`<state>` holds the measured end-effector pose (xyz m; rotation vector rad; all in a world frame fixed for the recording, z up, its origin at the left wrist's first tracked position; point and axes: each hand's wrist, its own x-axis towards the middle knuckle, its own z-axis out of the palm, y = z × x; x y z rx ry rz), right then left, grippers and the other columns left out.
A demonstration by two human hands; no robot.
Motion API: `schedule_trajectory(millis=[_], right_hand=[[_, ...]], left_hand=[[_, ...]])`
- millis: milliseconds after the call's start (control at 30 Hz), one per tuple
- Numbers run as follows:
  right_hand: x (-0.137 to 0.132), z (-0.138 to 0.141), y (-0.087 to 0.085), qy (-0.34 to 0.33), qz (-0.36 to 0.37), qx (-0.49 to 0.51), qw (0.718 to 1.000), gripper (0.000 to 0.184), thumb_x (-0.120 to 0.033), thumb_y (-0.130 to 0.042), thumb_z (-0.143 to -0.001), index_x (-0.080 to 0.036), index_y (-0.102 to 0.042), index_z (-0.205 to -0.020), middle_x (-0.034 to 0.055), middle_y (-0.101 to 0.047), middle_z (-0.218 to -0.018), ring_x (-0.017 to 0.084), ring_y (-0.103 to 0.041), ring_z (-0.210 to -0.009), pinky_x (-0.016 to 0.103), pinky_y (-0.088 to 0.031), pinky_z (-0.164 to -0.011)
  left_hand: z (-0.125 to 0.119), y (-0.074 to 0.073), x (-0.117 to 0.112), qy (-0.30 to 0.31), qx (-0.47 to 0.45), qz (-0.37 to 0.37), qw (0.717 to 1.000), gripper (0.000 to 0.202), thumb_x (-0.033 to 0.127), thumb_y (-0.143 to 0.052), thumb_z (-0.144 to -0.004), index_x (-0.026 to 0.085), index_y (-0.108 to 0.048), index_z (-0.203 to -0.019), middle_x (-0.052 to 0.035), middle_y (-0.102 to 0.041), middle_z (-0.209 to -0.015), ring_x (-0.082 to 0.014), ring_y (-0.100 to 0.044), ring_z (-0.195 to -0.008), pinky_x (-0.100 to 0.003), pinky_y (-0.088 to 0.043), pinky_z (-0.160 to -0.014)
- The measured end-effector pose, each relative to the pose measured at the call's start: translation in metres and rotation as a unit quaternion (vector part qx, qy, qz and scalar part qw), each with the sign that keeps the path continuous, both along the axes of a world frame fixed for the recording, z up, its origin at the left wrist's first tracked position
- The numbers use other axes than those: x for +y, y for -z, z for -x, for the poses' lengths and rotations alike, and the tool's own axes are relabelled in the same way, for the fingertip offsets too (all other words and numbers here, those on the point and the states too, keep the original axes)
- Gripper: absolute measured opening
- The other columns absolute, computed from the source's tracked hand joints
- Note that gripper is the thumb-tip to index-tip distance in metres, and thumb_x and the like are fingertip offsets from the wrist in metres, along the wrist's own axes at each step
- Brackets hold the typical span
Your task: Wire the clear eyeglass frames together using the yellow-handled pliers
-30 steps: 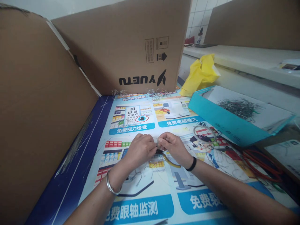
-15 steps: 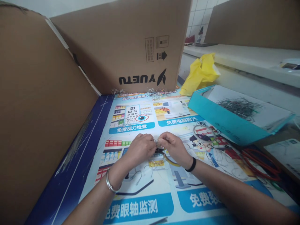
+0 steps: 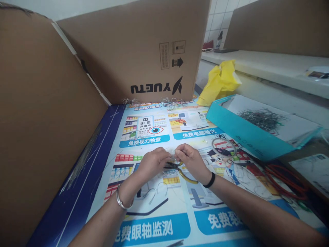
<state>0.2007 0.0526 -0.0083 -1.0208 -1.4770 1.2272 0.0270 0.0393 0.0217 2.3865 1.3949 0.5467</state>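
Note:
My left hand (image 3: 153, 164) and my right hand (image 3: 190, 161) meet over the printed poster mat (image 3: 159, 219), fingertips pinched together on a small thin wire piece (image 3: 172, 155). Small pliers with yellow handles (image 3: 183, 173) lie on the mat under my right hand. My left wrist wears a silver bangle, my right wrist a black band. Bent wire pieces (image 3: 154, 193) lie on the mat just below my hands.
A large cardboard box (image 3: 138, 51) stands behind and a cardboard sheet (image 3: 38, 120) walls the left. At right, a teal tray (image 3: 246, 133) holds a heap of wire bits (image 3: 262, 118). A wire ring (image 3: 224, 145), red loops (image 3: 285, 180) and a yellow bag (image 3: 218, 82) lie nearby.
My hands have drawn slightly apart and the fingertips shifted on the wire piece; the pliers' dark tip now shows between them. Nothing else moved.

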Motion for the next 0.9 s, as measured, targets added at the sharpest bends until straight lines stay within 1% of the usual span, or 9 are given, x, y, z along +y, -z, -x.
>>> schedule_trajectory(millis=[133, 233, 333, 400, 500, 600, 700, 800, 900], right_hand=[[-0.0019, -0.0012, 0.0021, -0.01, -0.017, -0.012, 1.0, 0.017, -0.035, -0.054, -0.083, -0.02, -0.052, -0.075, -0.0019, -0.054, -0.066, 0.012, -0.05, -0.061, 0.026, -0.043, -0.058], [-0.0024, -0.0036, 0.002, -0.016, -0.061, -0.045, 0.997, 0.015, -0.033, -0.054, -0.084, -0.02, -0.054, -0.075, -0.0018, -0.054, -0.066, 0.013, -0.05, -0.062, 0.026, -0.041, -0.059], [-0.0015, -0.005, 0.002, -0.011, -0.104, -0.082, 0.991, 0.014, -0.031, -0.054, -0.084, -0.02, -0.054, -0.074, -0.0018, -0.053, -0.067, 0.013, -0.049, -0.062, 0.025, -0.04, -0.059], [-0.001, -0.0049, 0.0026, -0.007, -0.101, -0.081, 0.991, 0.016, -0.032, -0.052, -0.085, -0.02, -0.053, -0.074, -0.0021, -0.052, -0.065, 0.013, -0.049, -0.061, 0.025, -0.041, -0.058], [-0.0015, -0.0044, 0.0029, 0.003, -0.093, -0.077, 0.993, 0.017, -0.033, -0.05, -0.086, -0.021, -0.051, -0.074, -0.0019, -0.052, -0.064, 0.013, -0.049, -0.059, 0.025, -0.042, -0.056], [-0.0036, -0.0049, 0.001, 0.004, -0.169, -0.135, 0.976, 0.014, -0.029, -0.049, -0.086, -0.021, -0.054, -0.075, 0.0011, -0.057, -0.069, 0.015, -0.051, -0.065, 0.028, -0.041, -0.062], [-0.0044, -0.006, -0.0016, -0.031, -0.257, -0.19, 0.947, 0.017, -0.027, -0.047, -0.087, -0.022, -0.058, -0.074, 0.0039, -0.061, -0.073, 0.018, -0.053, -0.071, 0.032, -0.041, -0.07], [-0.0027, -0.007, -0.0033, -0.025, -0.249, -0.188, 0.95, 0.017, -0.027, -0.047, -0.087, -0.022, -0.057, -0.074, 0.0029, -0.061, -0.071, 0.017, -0.054, -0.068, 0.03, -0.042, -0.067], [-0.0011, -0.0074, -0.004, 0.001, -0.186, -0.157, 0.97, 0.015, -0.029, -0.048, -0.087, -0.022, -0.054, -0.075, -0.0002, -0.057, -0.067, 0.014, -0.052, -0.062, 0.026, -0.042, -0.059]], left_hand=[[-0.0005, -0.001, -0.0021, 0.01, 0.117, -0.052, 0.992, 0.022, 0.013, -0.045, -0.086, 0.021, -0.065, -0.083, -0.0009, -0.059, -0.077, -0.0134, -0.056, -0.067, -0.022, -0.039, -0.056], [-0.0016, 0.0012, -0.0035, 0.026, 0.177, -0.103, 0.978, 0.019, 0.011, -0.046, -0.083, 0.019, -0.06, -0.074, -0.0007, -0.056, -0.071, -0.0135, -0.053, -0.062, -0.023, -0.033, -0.05], [-0.0028, 0.0032, -0.0045, 0.043, 0.183, -0.136, 0.973, 0.019, 0.008, -0.046, -0.081, 0.019, -0.058, -0.071, -0.0006, -0.054, -0.067, -0.014, -0.052, -0.062, -0.024, -0.031, -0.05], [-0.0032, 0.0033, -0.0047, 0.047, 0.182, -0.138, 0.972, 0.019, 0.008, -0.045, -0.081, 0.019, -0.058, -0.072, -0.0005, -0.053, -0.067, -0.0139, -0.052, -0.062, -0.024, -0.031, -0.05], [-0.0028, 0.0027, -0.0045, 0.026, 0.188, -0.118, 0.975, 0.017, 0.01, -0.047, -0.081, 0.019, -0.059, -0.074, -0.0004, -0.055, -0.069, -0.0133, -0.051, -0.059, -0.024, -0.03, -0.048], [-0.0026, 0.0039, -0.0043, 0.008, 0.187, -0.101, 0.977, 0.015, 0.01, -0.048, -0.079, 0.019, -0.06, -0.076, -0.0005, -0.058, -0.073, -0.0142, -0.052, -0.058, -0.024, -0.03, -0.047], [-0.0045, 0.006, -0.0047, 0.014, 0.182, -0.095, 0.979, 0.017, 0.007, -0.048, -0.077, 0.018, -0.06, -0.074, -0.0007, -0.058, -0.072, -0.0148, -0.055, -0.062, -0.025, -0.033, -0.05], [-0.0067, 0.005, -0.0051, 0.029, 0.182, -0.089, 0.979, 0.018, 0.006, -0.047, -0.077, 0.018, -0.06, -0.072, -0.0013, -0.057, -0.07, -0.0144, -0.055, -0.062, -0.024, -0.035, -0.052], [-0.0062, 0.0017, -0.005, 0.034, 0.185, -0.086, 0.978, 0.017, 0.008, -0.047, -0.078, 0.018, -0.06, -0.073, -0.0013, -0.057, -0.069, -0.0139, -0.054, -0.06, -0.024, -0.034, -0.05]])
